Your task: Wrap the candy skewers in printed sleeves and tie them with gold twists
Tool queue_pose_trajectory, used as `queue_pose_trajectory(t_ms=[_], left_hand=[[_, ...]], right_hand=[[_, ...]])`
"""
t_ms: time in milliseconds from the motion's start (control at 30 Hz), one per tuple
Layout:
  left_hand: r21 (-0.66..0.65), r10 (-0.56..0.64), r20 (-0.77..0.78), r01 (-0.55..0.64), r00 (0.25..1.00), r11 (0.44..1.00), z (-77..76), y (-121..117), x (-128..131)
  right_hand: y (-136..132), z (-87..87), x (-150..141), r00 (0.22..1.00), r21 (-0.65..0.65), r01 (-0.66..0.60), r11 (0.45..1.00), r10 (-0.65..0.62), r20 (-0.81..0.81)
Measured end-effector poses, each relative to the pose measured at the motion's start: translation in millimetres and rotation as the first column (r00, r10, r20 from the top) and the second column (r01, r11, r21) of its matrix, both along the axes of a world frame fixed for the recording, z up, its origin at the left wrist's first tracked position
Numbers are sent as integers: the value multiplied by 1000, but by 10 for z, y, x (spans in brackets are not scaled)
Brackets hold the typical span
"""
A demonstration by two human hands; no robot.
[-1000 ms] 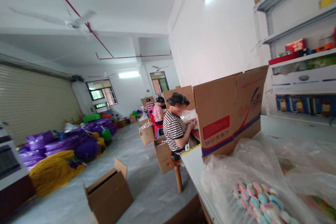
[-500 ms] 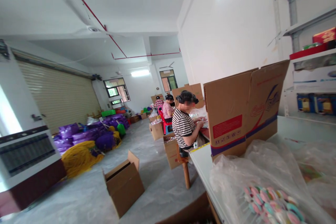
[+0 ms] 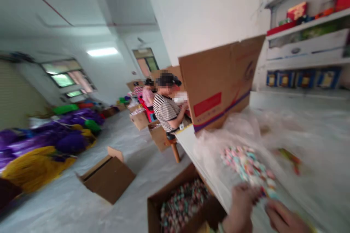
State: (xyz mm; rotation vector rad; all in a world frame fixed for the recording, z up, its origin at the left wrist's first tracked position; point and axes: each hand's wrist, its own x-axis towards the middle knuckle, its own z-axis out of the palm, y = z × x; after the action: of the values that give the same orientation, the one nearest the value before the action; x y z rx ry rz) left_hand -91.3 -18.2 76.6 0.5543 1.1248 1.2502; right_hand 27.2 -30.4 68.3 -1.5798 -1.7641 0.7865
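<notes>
The left hand [image 3: 242,204] and right hand [image 3: 284,218] are too blurred to tell their grip; both sit just below pink-and-blue swirl lollipops [image 3: 247,165] heaped on clear plastic sheeting [image 3: 226,127] on the white bench [image 3: 197,145], beside a brown cardboard box [image 3: 153,214] of lollipops.

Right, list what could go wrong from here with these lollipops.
The lollipops sit close to the table's edge, above the open box, so some could slip and land on the floor. The loose plastic around them might catch on the left hand or right hand and drag the heap.
</notes>
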Motion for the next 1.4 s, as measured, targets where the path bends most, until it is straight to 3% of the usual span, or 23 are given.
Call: queue_pose_trajectory(t_ms=[33,67,167,233,400,500,567,700,833,900,1000,1133,1233,1400], left_hand=[[73,47,-56,-43,997,996,-22,9,39],[66,42,-33,-40,999,997,-47,31,74],[42,-67,100,63,993,997,-108,138,153],[58,-71,82,66,994,996,-125,182,175],[253,-26,-259,94,966,963,-163,138,160],[309,41,-489,129,871,942,-189,108,151],[284,34,-539,144,842,948,-188,107,158],[204,-97,-394,190,914,960,-185,134,198],[128,-202,-265,242,943,962,-259,154,237],[86,-238,-211,260,948,962,-298,159,234],[36,-298,-135,305,945,952,-300,171,185],[39,-400,193,400,896,916,-242,212,83],[17,-369,349,387,862,922,-262,250,57],[19,-276,385,291,881,957,-339,266,122]], right_hand=[[-17,-38,6,1000,-47,16,999,-15,27],[-28,-80,11,999,-73,25,997,-21,47],[-12,-164,16,999,5,1,1000,-1,36],[18,-162,16,1000,34,8,999,-8,8],[71,-131,57,998,126,36,991,-29,-56],[92,-156,90,995,82,50,995,-42,-89],[99,-171,108,988,23,106,994,-102,-118],[117,-162,160,960,-25,213,977,-214,-181],[128,-145,173,973,41,92,995,-81,-215],[123,-158,149,949,-1,80,997,-76,-306],[112,-178,108,873,-116,91,989,-135,-469],[108,-140,80,766,-199,59,978,-172,-619],[109,-107,71,671,-226,-17,974,-157,-725],[115,-170,94,442,-259,-177,950,-158,-883]])
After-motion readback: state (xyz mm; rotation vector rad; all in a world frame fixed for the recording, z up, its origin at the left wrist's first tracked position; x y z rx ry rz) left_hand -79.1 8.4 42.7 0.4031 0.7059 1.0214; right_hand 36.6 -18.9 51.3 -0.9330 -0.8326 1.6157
